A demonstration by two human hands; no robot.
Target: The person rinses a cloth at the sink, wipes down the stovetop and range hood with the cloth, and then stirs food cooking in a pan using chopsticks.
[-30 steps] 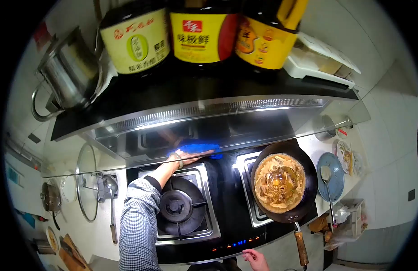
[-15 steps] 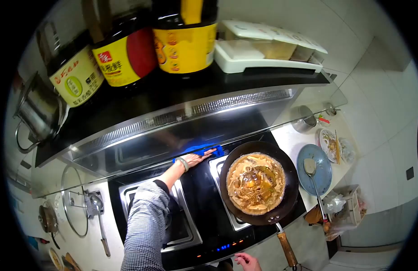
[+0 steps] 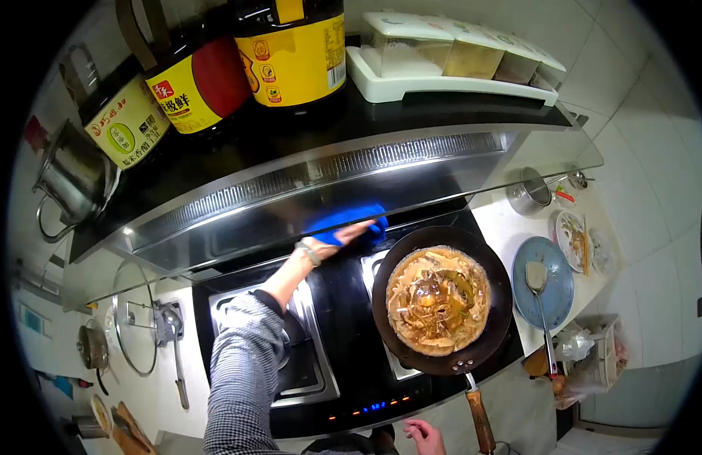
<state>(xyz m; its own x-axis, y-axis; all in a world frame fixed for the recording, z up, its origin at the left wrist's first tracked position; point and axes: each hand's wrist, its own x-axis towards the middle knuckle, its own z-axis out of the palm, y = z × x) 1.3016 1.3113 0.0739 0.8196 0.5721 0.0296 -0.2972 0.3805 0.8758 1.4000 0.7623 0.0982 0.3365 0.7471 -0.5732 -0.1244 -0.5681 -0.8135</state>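
Note:
My left hand [image 3: 337,240] reaches to the back of the black stove [image 3: 339,318] and presses on a blue cloth [image 3: 366,224] against the panel behind it. Its fingers are stretched out over the cloth, partly seen through the glass edge of the hood. My right hand [image 3: 424,437] is low in the view, near the stove's front edge, left of the wok handle [image 3: 480,421]; its fingers are slightly curled and apart, with nothing in them. A dark wok [image 3: 498,303] full of brown stew [image 3: 439,302] stands on the right burner.
Bottles [image 3: 298,61] and a white seasoning box [image 3: 457,80] stand on the hood top. To the right are a blue plate [image 3: 552,303] with a spatula [image 3: 537,279], a metal pot [image 3: 529,193] and a plate of food [image 3: 572,241]. At left lie a glass lid [image 3: 131,326] and a ladle [image 3: 178,364].
My left hand and the blue cloth have moved up from the stove's back edge onto the panel. The camera view has shifted slightly. My right hand stays near the front edge.

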